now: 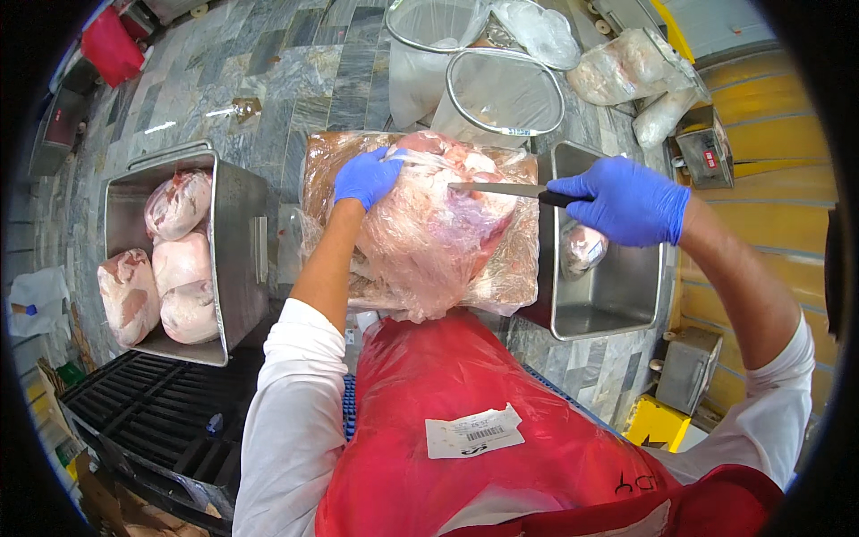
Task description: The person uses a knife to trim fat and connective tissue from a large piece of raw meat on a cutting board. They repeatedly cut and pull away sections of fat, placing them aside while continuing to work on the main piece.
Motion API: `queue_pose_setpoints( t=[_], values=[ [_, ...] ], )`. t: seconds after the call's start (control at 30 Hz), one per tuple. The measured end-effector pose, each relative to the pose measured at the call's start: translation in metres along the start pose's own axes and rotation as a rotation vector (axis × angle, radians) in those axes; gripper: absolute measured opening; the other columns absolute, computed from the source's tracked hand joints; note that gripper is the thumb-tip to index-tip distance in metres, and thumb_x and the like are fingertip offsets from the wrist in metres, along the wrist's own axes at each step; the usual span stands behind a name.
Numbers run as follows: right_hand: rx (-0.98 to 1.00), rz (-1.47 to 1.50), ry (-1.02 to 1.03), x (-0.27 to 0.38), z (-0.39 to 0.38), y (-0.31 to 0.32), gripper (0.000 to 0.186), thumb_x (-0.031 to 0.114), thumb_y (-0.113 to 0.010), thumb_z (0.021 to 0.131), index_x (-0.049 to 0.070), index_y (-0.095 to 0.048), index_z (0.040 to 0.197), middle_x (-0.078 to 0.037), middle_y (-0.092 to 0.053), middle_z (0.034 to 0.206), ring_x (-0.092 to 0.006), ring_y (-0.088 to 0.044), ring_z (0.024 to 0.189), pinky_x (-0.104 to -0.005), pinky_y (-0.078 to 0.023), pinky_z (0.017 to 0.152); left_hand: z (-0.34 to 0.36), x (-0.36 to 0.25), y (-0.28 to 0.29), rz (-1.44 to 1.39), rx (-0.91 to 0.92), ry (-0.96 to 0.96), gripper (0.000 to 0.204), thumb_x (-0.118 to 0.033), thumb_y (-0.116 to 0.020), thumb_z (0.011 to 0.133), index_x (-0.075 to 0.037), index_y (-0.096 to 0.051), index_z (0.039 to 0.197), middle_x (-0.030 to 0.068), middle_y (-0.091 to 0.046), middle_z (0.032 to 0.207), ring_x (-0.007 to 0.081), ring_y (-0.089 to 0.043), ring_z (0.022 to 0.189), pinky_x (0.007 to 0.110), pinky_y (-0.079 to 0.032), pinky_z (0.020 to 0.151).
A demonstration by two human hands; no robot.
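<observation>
Red apron [420, 376] below plastic-covered box [322, 170]. Metal tub [240, 268] left of box, raw meat pieces [183, 259] inside; second tub [617, 309] right of box. Big meat slab [416, 237] atop box, middle. Right hand [622, 201] just right of box, clamped on knife [510, 190]. Left hand [368, 177] over box's upper left, fingers curled at slab's edge; pinching or not, can't tell. Knife blade over slab.

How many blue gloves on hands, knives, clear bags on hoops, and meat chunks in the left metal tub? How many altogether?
Worn blue gloves: 2
Knife: 1
Hooped clear bags: 2
Meat chunks in left tub: 4
Total: 9
</observation>
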State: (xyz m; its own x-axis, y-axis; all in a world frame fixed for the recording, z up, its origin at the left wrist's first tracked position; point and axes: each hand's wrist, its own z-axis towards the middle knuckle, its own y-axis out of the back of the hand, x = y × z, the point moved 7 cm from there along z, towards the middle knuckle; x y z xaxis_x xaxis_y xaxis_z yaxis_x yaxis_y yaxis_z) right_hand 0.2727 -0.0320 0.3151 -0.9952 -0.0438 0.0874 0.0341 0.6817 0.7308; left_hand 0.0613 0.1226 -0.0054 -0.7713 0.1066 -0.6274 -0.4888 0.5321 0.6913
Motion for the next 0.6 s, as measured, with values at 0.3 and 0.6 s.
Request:
queue_pose_setpoints(
  t=[0.3,0.6],
  values=[
    [-0.153,-0.092,-0.042,0.002,0.007,-0.074,0.038,0.030,-0.061,0.101,0.014,-0.061,0.135,-0.025,-0.070,0.080,-0.0449,-0.071,0.074,-0.0570,-0.057,0.068,-0.010,0.001,0.000,-0.136,-0.140,0.071,0.060,-0.063,-0.052,0.096,-0.020,-0.074,0.131,0.0248,-0.072,0.121,0.0452,-0.068,0.116,0.051,-0.052,0.103],
    [-0.796,0.241,-0.125,-0.021,0.010,-0.295,0.064,0.022,-0.075,0.096,0.024,-0.052,0.156,-0.014,-0.065,0.081,-0.0346,-0.067,0.061,-0.0475,-0.055,0.056,-0.018,0.017,0.002,-0.183,-0.194,0.196,0.052,-0.055,-0.053,0.099,-0.014,-0.079,0.119,0.0262,-0.073,0.117,0.0465,-0.068,0.112,0.051,-0.053,0.100]
  ],
)
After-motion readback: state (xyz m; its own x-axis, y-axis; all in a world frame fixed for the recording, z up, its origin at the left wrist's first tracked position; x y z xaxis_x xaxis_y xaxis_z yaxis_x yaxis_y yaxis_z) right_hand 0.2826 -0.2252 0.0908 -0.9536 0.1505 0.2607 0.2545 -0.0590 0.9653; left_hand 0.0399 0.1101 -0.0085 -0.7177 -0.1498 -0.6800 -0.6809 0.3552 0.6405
